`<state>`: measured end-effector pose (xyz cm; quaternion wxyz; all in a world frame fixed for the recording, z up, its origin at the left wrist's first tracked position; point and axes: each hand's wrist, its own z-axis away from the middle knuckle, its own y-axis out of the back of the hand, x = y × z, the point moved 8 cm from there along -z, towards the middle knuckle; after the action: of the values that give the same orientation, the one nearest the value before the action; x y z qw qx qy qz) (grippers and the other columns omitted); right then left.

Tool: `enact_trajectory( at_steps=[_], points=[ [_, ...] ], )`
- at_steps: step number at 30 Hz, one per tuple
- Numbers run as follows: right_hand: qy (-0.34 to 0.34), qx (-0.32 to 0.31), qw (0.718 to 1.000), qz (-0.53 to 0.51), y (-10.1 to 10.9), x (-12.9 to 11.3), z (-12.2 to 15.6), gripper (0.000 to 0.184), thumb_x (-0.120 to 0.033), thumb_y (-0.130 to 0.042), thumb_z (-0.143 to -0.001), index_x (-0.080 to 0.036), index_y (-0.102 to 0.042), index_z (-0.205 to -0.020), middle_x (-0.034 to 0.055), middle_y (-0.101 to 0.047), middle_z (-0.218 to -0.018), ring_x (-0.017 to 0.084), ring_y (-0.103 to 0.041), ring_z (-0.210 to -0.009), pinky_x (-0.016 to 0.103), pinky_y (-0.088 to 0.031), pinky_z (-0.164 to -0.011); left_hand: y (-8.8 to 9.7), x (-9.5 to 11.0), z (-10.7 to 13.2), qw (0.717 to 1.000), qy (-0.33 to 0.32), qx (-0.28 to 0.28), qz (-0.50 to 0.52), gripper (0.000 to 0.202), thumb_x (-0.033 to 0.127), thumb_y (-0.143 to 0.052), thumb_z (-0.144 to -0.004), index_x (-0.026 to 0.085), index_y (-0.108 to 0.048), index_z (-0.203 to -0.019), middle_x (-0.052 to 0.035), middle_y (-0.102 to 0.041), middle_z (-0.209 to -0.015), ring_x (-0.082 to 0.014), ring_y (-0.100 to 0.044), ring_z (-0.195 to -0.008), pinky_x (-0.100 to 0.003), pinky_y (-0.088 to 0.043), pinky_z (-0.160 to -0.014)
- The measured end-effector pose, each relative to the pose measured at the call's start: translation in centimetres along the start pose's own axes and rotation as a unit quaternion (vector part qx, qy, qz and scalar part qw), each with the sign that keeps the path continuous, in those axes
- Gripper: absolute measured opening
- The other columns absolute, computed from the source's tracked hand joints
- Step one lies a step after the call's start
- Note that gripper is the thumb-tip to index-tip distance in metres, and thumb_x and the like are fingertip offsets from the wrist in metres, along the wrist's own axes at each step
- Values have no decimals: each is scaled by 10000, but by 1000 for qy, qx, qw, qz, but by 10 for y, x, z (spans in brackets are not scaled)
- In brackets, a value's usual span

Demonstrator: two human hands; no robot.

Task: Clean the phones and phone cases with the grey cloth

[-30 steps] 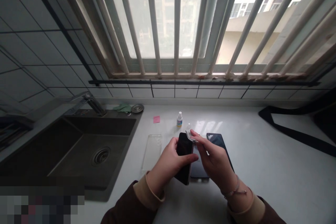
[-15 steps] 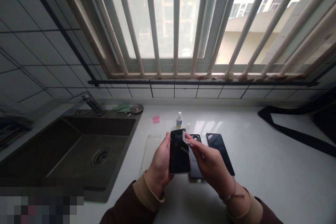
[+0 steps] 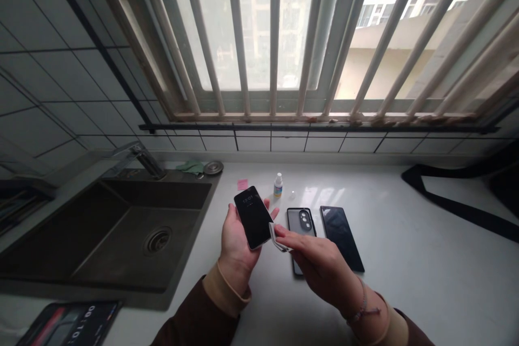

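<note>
A black smartphone (image 3: 252, 219) with a lit clock on its screen rests tilted in my left hand (image 3: 239, 243), its fingers curled around the edges. My right hand (image 3: 320, 257) pinches a folded pale cloth (image 3: 279, 239) at the phone's lower right edge. Under and beside that hand lies a dark phone case (image 3: 299, 217) with camera cutouts, partly hidden by the fingers. Right of it is a second dark phone (image 3: 343, 238), flat on the counter. A small white spray bottle (image 3: 278, 186) stands upright behind my hands, with a clear cap (image 3: 293, 193) near it.
The white counter (image 3: 425, 259) carries a pink sticky note (image 3: 242, 184). To the left is a sink (image 3: 186, 259) with a faucet (image 3: 148, 161), a green cloth (image 3: 190, 167) and a drain strainer (image 3: 213, 167). A phone showing a timer (image 3: 77, 324) lies front left; a black strap (image 3: 454, 203) lies right.
My left hand has moved the phone left and tilted its top leftward. The cloth has gone from the upper screen to the lower right edge. The clear case at left is now hidden.
</note>
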<state>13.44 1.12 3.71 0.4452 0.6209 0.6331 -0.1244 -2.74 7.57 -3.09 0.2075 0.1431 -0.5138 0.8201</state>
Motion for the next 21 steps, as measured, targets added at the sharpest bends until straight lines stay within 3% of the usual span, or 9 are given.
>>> enact_trajectory(
  at_steps=[3,5,7,10,13,14,16,18,21],
  points=[
    [-33,-12,999,-32,3,3,0,439,-122,-551,-1041,-320,-709,-1399,40,-711,-1430,258,-717,-1286,430,-607,-1095,-3,8,1,1000,-29,-1,1,545,559,-363,-1102,206,-667,-1385,-145,-781,-1150,-303,-780,-1059,-555,-604,-1012],
    [-114,-24,988,-99,2,15,2,320,-224,-565,-1068,-281,-768,-1308,76,-788,-1296,260,-791,-1127,417,-653,-986,-4,10,3,999,-38,7,-11,538,549,-388,-1099,179,-693,-1345,-152,-783,-1139,-289,-783,-1033,-514,-618,-995],
    [-218,-9,951,-221,1,31,6,288,-355,-577,-1080,-242,-802,-1219,102,-830,-1152,251,-818,-974,386,-678,-851,-7,6,4,999,-23,5,-30,547,541,-425,-1090,124,-711,-1298,-180,-780,-1125,-289,-780,-1011,-484,-631,-966],
    [-319,122,866,-365,11,58,12,340,-494,-680,-1012,-204,-807,-1135,117,-835,-1084,240,-807,-918,339,-670,-767,-15,-12,9,995,55,-40,-74,565,540,-459,-1078,75,-716,-1269,-210,-773,-1121,-287,-772,-965,-456,-647,-892],
    [-334,310,829,-325,44,80,24,350,-513,-785,-922,-199,-802,-1076,93,-832,-1063,221,-792,-905,303,-663,-764,-22,-37,19,975,152,-105,-126,597,568,-473,-1066,57,-728,-1239,-216,-767,-1119,-280,-757,-927,-432,-646,-829],
    [-331,349,831,-279,55,83,28,343,-515,-778,-925,-205,-801,-1071,84,-831,-1061,223,-792,-911,303,-666,-767,-22,-44,22,967,178,-120,-140,613,579,-472,-1063,49,-732,-1227,-217,-764,-1115,-278,-751,-924,-428,-645,-820],
    [-320,363,865,-133,72,79,31,337,-513,-716,-970,-217,-802,-1106,83,-830,-1074,243,-793,-938,336,-677,-802,-20,-58,28,954,214,-135,-163,646,600,-461,-1061,38,-735,-1222,-214,-760,-1106,-270,-740,-918,-411,-641,-800],
    [-273,317,907,52,78,65,26,321,-457,-649,-1021,-222,-797,-1182,90,-828,-1119,272,-797,-1001,391,-679,-885,-16,-69,31,946,234,-139,-175,668,619,-446,-1061,42,-731,-1239,-205,-760,-1085,-262,-734,-911,-387,-634,-770],
    [-145,196,941,234,57,39,11,349,-274,-553,-1073,-214,-721,-1373,104,-771,-1325,283,-755,-1208,430,-624,-1068,-11,-82,35,938,258,-150,-173,676,643,-453,-1054,65,-722,-1279,-181,-763,-1054,-256,-734,-894,-369,-618,-766]
  ],
)
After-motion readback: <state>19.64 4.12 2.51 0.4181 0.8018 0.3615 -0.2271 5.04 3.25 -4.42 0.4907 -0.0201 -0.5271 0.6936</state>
